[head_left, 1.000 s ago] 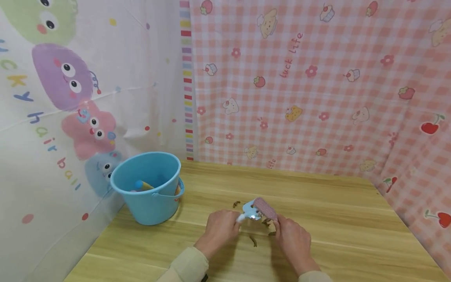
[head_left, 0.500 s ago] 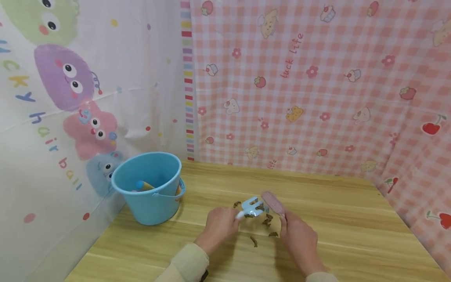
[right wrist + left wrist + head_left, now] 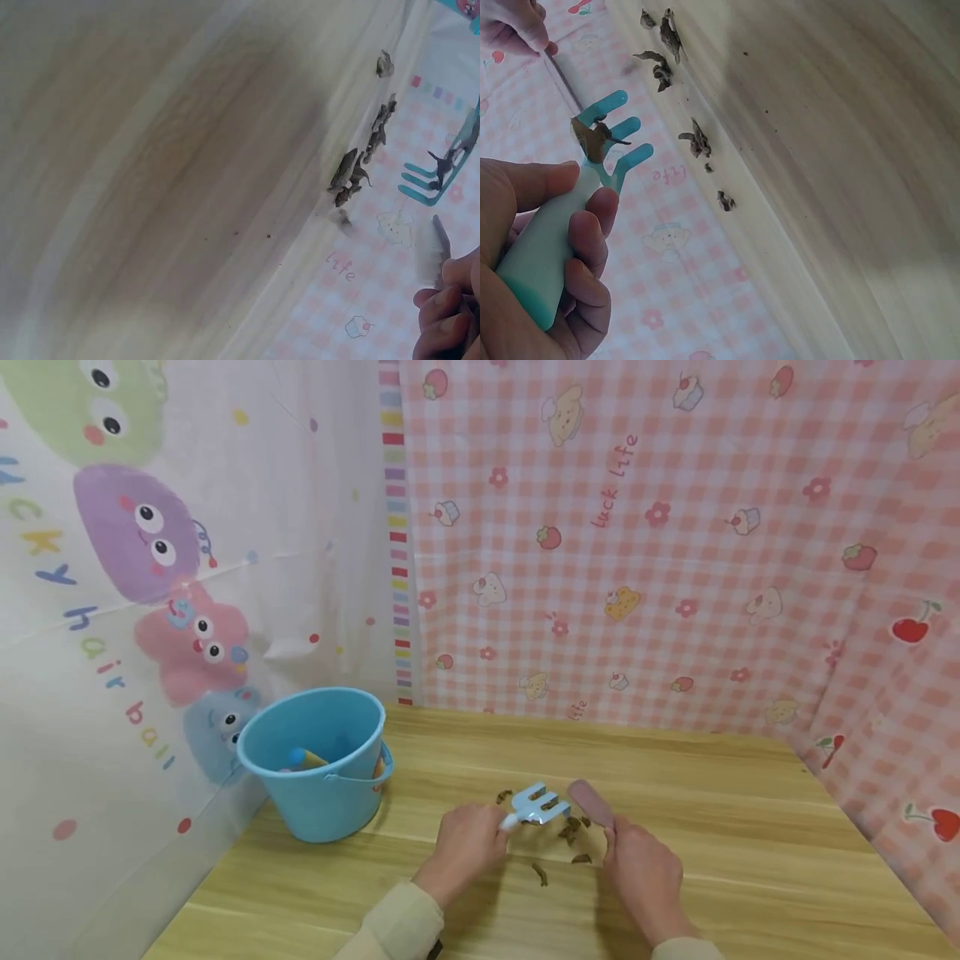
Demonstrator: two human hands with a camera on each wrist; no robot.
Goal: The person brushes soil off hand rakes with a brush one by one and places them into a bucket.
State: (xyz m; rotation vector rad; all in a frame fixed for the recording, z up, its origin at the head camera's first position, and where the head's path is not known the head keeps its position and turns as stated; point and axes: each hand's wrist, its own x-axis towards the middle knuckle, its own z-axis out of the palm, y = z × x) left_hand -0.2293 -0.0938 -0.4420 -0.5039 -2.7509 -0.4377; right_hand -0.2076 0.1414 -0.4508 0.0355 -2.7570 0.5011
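Observation:
My left hand point(image 3: 468, 843) grips the pale handle of a small toy garden fork point(image 3: 542, 806) with light blue prongs. A curled brown piece, like a dried leaf point(image 3: 592, 141), lies on the fork in the left wrist view. To the right, my right hand point(image 3: 643, 878) holds a small pinkish brush point(image 3: 591, 803) by its handle. Its white bristles point(image 3: 427, 253) show in the right wrist view, a short gap from the prongs. Several similar brown pieces point(image 3: 571, 832) are scattered on the table beneath and around the two tools.
A light blue bucket point(image 3: 318, 810) stands at the table's left, with a blue-and-yellow object point(image 3: 306, 757) inside. The wood-grain table point(image 3: 712, 802) meets a pink checked curtain point(image 3: 637, 635) at the back and a white printed curtain point(image 3: 300, 577) at the left.
The brush has moved right, off the fork's prongs, which it overlapped one second ago. The fork has stayed nearly in place. A small brown piece now shows beside the brush.

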